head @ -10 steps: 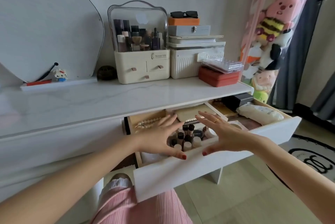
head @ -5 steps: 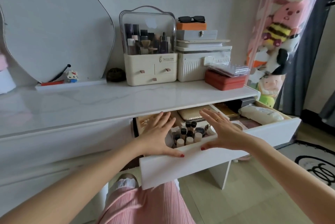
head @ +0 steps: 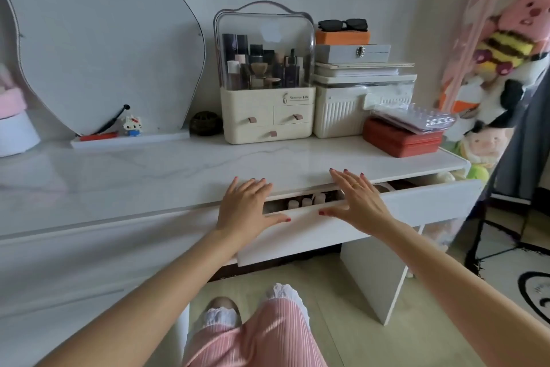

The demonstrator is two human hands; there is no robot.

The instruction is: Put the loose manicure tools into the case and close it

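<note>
- Mirror (head: 98,39): curved outline, stands at the left rear of the white marbled surface (head: 148,170); a small toy figure (head: 131,125) sits on the ledge at its foot.
- Left hand (head: 247,212): fingers straight and spread, holding nothing; palm on the top edge of the drawer front (head: 357,227), fingertips over the front rim of the surface.
- Drawer: open only by a narrow gap; small bottle caps (head: 306,201) show in the gap between the two hands.
- Cosmetics organiser (head: 268,110): cream, with a clear domed lid, at the rear centre, well apart from both hands.
- Right hand (head: 357,203): fingers straight and spread, holding nothing; rests on the drawer's top edge, a ring on one finger.
- Stacked boxes (head: 363,99): beside the organiser, sunglasses (head: 342,24) on top.
- Red case (head: 401,137): closed, at the right rear of the surface, beyond the right hand and not touched; clear packets (head: 416,119) lie on it.
- Manicure tools: cannot be identified in this view.
</note>
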